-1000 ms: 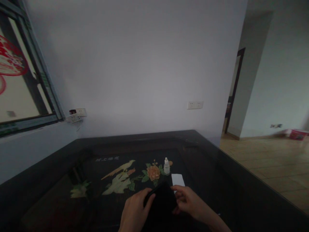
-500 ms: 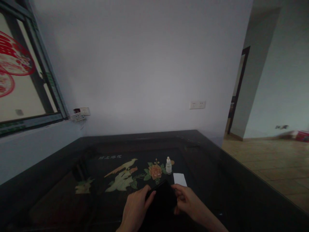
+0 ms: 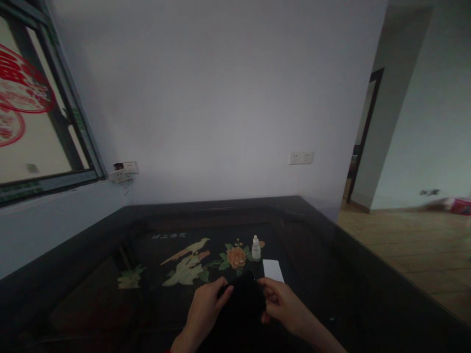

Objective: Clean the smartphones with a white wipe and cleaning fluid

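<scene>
Between my hands is a flat black phone-like slab (image 3: 243, 299), tilted, its lower part lost against the dark tabletop. My left hand (image 3: 206, 304) is closed around its left side, with the thumb lying over the near face. At the upper right edge, my right hand (image 3: 281, 301) pinches the slab with thumb and index finger, the other fingers curled in. Just beyond the right hand lies a white rectangular card or sheet (image 3: 273, 270). A small clear dropper bottle (image 3: 256, 250) with a white cap stands upright behind the slab.
The glossy black table (image 3: 349, 274) carries an inlaid bird and flower picture (image 3: 235, 257). A pale wall with a double socket (image 3: 300, 158) rises behind it. At left is a window (image 3: 40, 108) with red decorations; at right, a tiled floor (image 3: 397, 235).
The view has shifted slightly, so the bottle and card sit a little higher. Both hands keep their hold on the slab, with the right fingers moved slightly left along its edge.
</scene>
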Demonstrator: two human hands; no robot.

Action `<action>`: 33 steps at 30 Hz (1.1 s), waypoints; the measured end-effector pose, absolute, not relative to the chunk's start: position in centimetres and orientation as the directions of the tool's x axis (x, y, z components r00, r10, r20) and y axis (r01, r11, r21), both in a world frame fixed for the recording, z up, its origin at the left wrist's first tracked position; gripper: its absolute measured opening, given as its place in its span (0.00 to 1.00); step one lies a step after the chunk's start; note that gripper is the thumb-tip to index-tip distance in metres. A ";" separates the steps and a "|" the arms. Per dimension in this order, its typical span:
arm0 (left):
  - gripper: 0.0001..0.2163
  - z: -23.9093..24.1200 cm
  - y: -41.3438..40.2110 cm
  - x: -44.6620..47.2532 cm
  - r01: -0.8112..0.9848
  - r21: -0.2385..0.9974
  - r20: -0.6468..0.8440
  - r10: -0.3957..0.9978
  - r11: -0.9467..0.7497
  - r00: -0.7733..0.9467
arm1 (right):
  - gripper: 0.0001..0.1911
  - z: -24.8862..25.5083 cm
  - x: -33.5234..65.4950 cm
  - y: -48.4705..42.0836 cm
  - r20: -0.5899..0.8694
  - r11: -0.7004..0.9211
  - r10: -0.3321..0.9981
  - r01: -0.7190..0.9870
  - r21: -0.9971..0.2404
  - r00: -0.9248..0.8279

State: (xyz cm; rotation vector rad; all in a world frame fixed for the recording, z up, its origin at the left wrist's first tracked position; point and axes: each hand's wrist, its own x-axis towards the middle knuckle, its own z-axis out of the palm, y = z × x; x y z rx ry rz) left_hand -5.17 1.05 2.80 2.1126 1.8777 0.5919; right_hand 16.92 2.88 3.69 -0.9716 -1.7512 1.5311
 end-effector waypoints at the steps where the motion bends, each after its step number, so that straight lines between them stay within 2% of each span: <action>1: 0.14 2.9 1.0 -5.2 0.886 0.442 0.129 0.988 -0.136 0.087 | 0.25 3.5 17.0 3.0 -0.019 0.068 0.832 0.135 -0.988 -0.555; 8: 0.13 3.5 0.7 -4.9 0.932 0.337 0.113 0.988 -0.134 0.101 | 0.24 1.7 17.5 3.8 -0.029 0.077 0.801 0.151 -0.985 -0.598; 16: 0.13 3.5 0.6 -4.5 0.955 0.244 0.105 0.984 -0.169 0.147 | 0.21 2.6 17.6 3.2 -0.063 0.057 0.801 0.180 -0.982 -0.595; 24: 0.13 3.8 0.6 -4.6 0.944 0.284 0.112 0.983 -0.169 0.142 | 0.22 2.9 17.4 2.8 -0.036 0.100 0.820 0.205 -0.974 -0.572; 29: 0.13 3.9 0.8 -4.6 0.925 0.359 0.082 0.992 -0.122 0.099 | 0.23 2.2 17.3 3.1 -0.024 0.131 0.833 0.239 -0.962 -0.553; 33: 0.14 3.1 1.0 -4.9 0.893 0.428 0.110 0.988 -0.142 0.105 | 0.24 2.4 17.3 3.0 -0.014 0.112 0.816 0.182 -0.977 -0.578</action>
